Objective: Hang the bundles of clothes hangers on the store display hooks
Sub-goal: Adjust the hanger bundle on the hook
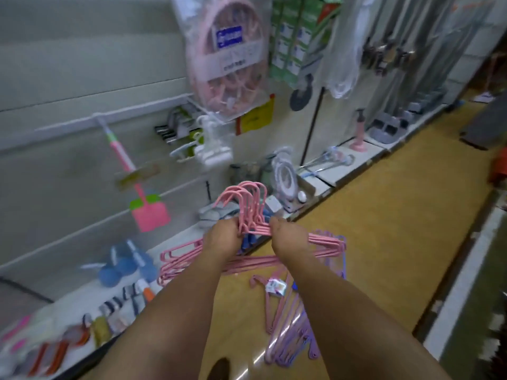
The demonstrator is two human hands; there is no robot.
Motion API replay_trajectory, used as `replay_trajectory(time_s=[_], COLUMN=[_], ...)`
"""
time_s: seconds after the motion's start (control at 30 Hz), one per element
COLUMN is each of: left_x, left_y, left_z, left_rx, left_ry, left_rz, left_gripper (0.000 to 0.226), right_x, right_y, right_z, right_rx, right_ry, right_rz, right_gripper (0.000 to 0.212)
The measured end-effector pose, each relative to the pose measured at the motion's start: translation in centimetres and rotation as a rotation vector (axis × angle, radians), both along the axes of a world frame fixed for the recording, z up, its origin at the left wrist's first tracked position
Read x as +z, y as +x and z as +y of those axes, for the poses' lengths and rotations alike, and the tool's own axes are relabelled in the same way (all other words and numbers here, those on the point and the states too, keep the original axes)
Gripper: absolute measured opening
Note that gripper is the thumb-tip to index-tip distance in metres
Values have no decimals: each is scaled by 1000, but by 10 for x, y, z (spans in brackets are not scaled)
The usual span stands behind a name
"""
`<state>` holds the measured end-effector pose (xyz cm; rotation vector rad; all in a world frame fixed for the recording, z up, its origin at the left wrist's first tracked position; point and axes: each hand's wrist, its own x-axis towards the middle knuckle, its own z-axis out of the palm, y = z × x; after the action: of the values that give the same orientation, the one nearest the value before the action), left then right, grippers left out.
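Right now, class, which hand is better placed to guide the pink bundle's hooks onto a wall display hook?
Left, probably. The left hand grips the pink hanger bundle just below its hooks and is nearer the wall; the right hand holds the shoulders on the aisle side.

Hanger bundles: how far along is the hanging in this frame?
No bundle shows on a wall hook yet. In hand: the left hand and right hand grip a pink hanger bundle, hooks upward. Left: more hangers lie on the floor.
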<state>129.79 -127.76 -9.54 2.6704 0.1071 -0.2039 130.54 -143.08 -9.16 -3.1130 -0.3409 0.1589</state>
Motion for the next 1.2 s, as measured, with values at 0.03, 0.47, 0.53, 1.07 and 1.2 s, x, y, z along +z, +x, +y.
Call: replay_trajectory(time_s=[0.03,0.47,0.53,1.07,1.2], left_x=[-4,-12,-15,-33,-36], left_y=[-11,-153,-181,-435,-485], left_z=[16,162,185,388,432], left_rx=[30,525,602,964,1003], left_ry=[50,182,130,182,188], left_rz=[8,21,19,-4,14], left_gripper=[19,30,29,17,22], right_x=[0,-9,-8,5,21], right_y=[-3,-67,-86,-321,-367], right_z=[11,190,219,477,532], right_rx=[30,467,559,613,546], right_ry=[-3,-35,-32,656,872], right_rz=[21,2,7,736,871], right_gripper=[31,33,36,66,68])
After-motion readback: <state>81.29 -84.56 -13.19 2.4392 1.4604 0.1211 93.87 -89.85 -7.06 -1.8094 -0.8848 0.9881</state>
